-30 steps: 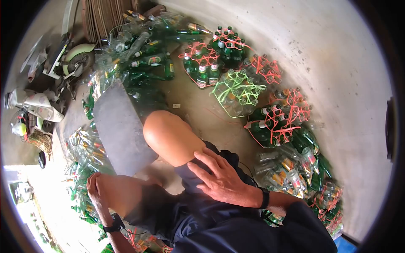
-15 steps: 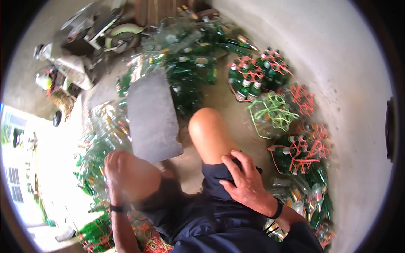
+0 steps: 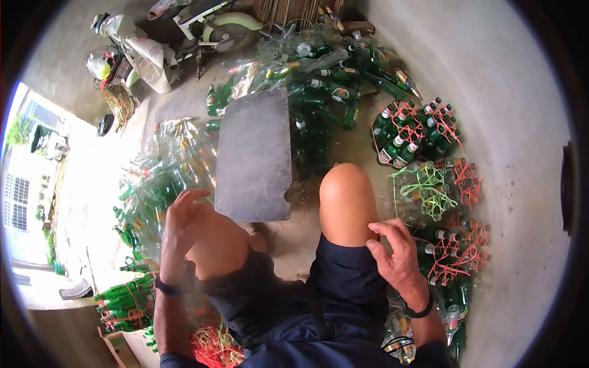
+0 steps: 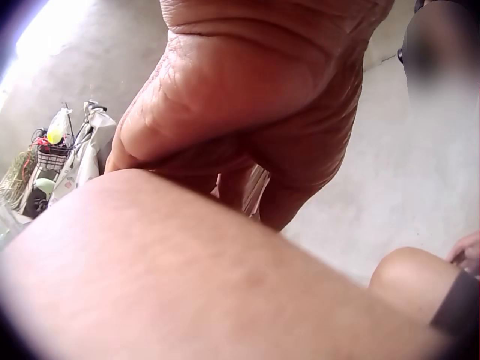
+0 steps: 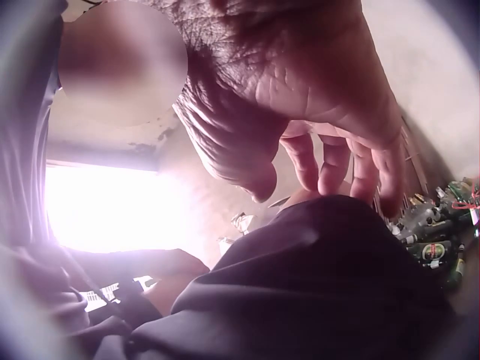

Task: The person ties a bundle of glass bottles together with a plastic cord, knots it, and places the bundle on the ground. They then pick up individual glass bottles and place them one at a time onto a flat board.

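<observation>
My left hand [image 3: 184,222] rests at the side of my left knee [image 3: 215,236], its fingers loose and holding nothing. In the left wrist view the left palm [image 4: 247,82] lies over the bare knee, with part of the fingers hidden behind it. My right hand [image 3: 397,257] touches the outer side of my right thigh by the hem of the dark shorts [image 3: 343,264], fingers spread and slightly bent. The right wrist view shows those fingers [image 5: 334,165] hanging down to the shorts with nothing in them. A grey flat board [image 3: 253,156] stands in front of my knees.
Loose green bottles [image 3: 313,129] pile up beyond the board, with clear bottles [image 3: 169,162] to its left. Bundles tied with red cord [image 3: 408,126] and green cord [image 3: 429,190] line the right wall. Red cord [image 3: 215,349] lies low at left. A bicycle wheel [image 3: 230,34] is at the back.
The head view has turned left, so the board, bottles and knees shift rightward and the bright doorway comes in. The left fingers have lifted a little off the knee; the right hand stays by the thigh.
</observation>
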{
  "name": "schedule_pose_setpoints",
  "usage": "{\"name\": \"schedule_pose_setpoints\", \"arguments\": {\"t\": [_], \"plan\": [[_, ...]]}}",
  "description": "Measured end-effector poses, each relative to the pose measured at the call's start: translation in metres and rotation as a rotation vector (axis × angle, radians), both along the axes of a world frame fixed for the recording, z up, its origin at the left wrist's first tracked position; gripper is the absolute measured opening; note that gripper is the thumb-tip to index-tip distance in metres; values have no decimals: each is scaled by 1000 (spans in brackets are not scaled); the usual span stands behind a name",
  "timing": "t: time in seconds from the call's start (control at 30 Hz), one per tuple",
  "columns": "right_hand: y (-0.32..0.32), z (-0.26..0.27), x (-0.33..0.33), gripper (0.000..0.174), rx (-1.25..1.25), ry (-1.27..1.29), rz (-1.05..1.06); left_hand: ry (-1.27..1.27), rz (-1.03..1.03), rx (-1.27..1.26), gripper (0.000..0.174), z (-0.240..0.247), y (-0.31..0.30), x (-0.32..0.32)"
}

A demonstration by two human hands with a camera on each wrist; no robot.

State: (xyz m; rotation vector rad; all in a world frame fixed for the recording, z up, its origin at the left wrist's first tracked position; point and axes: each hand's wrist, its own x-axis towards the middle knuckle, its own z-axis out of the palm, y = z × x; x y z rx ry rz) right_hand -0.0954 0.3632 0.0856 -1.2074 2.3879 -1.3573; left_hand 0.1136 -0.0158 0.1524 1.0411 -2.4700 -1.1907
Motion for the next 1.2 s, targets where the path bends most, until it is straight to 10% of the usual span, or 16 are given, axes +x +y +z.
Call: {"name": "schedule_pose_setpoints", "arguments": {"t": [0.6, 1.0, 1.2], "plan": [[-138, 26, -153, 21, 382, -4, 222, 674, -144, 785, 32, 22, -15, -143], [-211, -135, -190, 61, 665, 80, 264, 680, 230, 828, 22, -46, -87, -149], [-230, -184, -179, 48, 672, 185, 205, 788, 265, 775, 24, -32, -100, -144]]}}
